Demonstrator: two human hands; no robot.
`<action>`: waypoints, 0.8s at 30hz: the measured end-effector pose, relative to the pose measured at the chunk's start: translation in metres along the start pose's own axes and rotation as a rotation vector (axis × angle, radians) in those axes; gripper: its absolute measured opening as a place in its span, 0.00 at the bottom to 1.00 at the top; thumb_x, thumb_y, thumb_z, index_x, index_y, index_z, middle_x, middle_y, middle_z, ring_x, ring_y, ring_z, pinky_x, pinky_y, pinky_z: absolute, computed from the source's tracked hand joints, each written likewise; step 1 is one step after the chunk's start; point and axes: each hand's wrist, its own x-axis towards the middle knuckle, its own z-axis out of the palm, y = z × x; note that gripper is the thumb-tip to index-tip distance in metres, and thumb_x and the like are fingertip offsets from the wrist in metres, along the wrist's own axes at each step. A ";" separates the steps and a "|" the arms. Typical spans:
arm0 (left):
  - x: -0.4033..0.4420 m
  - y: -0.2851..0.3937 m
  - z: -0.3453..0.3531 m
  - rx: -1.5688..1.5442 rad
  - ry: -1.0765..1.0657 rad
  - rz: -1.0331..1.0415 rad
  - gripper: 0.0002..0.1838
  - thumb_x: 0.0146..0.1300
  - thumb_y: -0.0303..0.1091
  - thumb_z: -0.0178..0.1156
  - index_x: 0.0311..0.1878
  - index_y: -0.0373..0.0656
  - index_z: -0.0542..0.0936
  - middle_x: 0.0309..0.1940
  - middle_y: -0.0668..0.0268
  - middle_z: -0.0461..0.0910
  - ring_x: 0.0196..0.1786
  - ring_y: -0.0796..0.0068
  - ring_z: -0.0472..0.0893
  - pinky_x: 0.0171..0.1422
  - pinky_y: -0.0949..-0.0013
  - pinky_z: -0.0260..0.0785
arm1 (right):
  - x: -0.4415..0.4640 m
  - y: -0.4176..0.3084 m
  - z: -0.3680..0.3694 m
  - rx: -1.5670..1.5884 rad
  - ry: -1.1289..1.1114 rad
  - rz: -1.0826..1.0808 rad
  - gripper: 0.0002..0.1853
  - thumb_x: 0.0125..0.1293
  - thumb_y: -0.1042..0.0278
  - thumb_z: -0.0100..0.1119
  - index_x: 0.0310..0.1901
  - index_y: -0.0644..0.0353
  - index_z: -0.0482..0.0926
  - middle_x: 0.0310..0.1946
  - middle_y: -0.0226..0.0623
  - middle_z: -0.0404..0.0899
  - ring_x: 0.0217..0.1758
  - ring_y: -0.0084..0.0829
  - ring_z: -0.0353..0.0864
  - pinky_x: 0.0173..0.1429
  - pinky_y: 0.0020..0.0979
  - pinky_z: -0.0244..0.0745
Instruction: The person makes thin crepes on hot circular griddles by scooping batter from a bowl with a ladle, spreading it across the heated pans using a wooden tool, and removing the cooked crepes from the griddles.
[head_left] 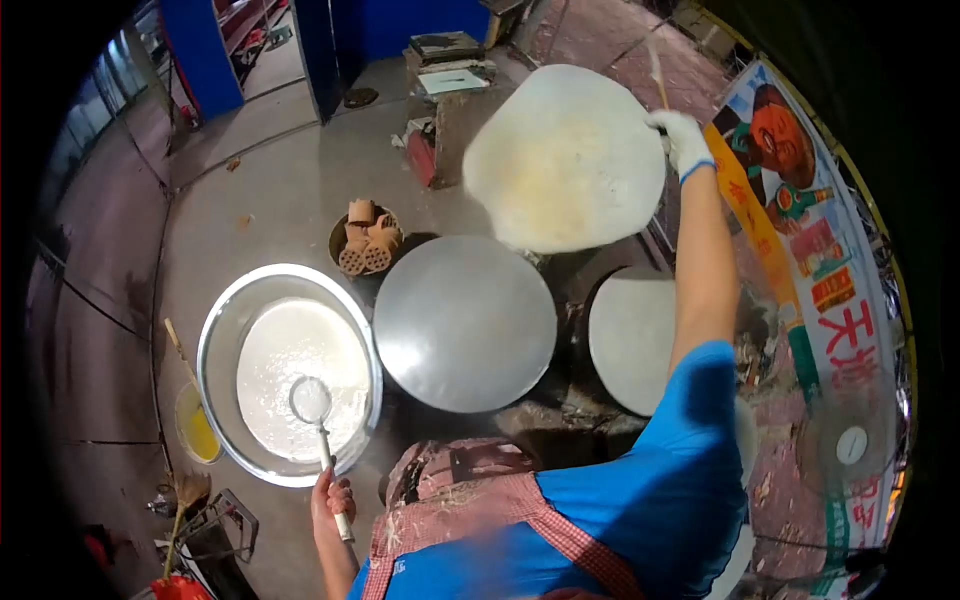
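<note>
My left hand (335, 503) is closed around the pale handle of a ladle (311, 400). The ladle's round bowl is over the white batter (290, 345) in a wide metal basin (215, 340). Far out at the upper right, my right hand (683, 142), in a white glove with a blue cuff, grips the right edge of a large thin pancake (565, 165). The pancake is pale with yellowish patches in its middle. A thin wooden stick (658, 80) rises beside the gloved fingers; whether they also hold it I cannot tell.
A round grey griddle (465, 325) stands in front of me, and another pale round surface (635, 335) is partly behind my right arm. Beyond the basin is a bowl of clay-coloured perforated pieces (368, 240). A container with yellow contents (197, 425) sits left; a printed banner (800, 230) runs along the right.
</note>
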 end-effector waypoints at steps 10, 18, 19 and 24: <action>0.017 -0.111 0.022 -0.077 -0.056 0.222 0.18 0.68 0.42 0.44 0.58 0.54 0.73 0.16 0.73 0.59 0.14 0.85 0.60 0.16 0.80 0.56 | 0.073 0.359 -0.081 0.779 0.460 0.286 0.08 0.50 0.76 0.58 0.34 0.60 0.74 0.24 0.32 0.73 0.19 0.27 0.71 0.19 0.30 0.63; 0.028 -0.148 0.043 -0.014 0.012 0.415 0.18 0.68 0.40 0.45 0.59 0.52 0.71 0.16 0.72 0.59 0.13 0.85 0.58 0.13 0.81 0.55 | 0.049 0.421 -0.065 -0.026 0.728 0.444 0.20 0.48 0.53 0.63 0.24 0.66 0.75 0.23 0.49 0.77 0.23 0.43 0.77 0.26 0.42 0.69; 0.027 -0.148 0.044 -0.028 0.005 0.422 0.18 0.68 0.40 0.44 0.58 0.51 0.71 0.16 0.72 0.59 0.13 0.86 0.58 0.13 0.81 0.55 | 0.050 0.437 -0.077 -0.363 0.718 0.381 0.25 0.47 0.47 0.64 0.26 0.68 0.77 0.26 0.51 0.79 0.29 0.46 0.79 0.31 0.44 0.72; 0.031 -0.130 0.032 -0.018 -0.088 0.483 0.20 0.70 0.43 0.41 0.60 0.43 0.66 0.17 0.70 0.59 0.14 0.84 0.59 0.12 0.79 0.55 | -0.018 0.324 -0.032 -0.575 0.323 -0.002 0.32 0.63 0.44 0.49 0.49 0.74 0.72 0.46 0.62 0.74 0.52 0.55 0.73 0.56 0.43 0.65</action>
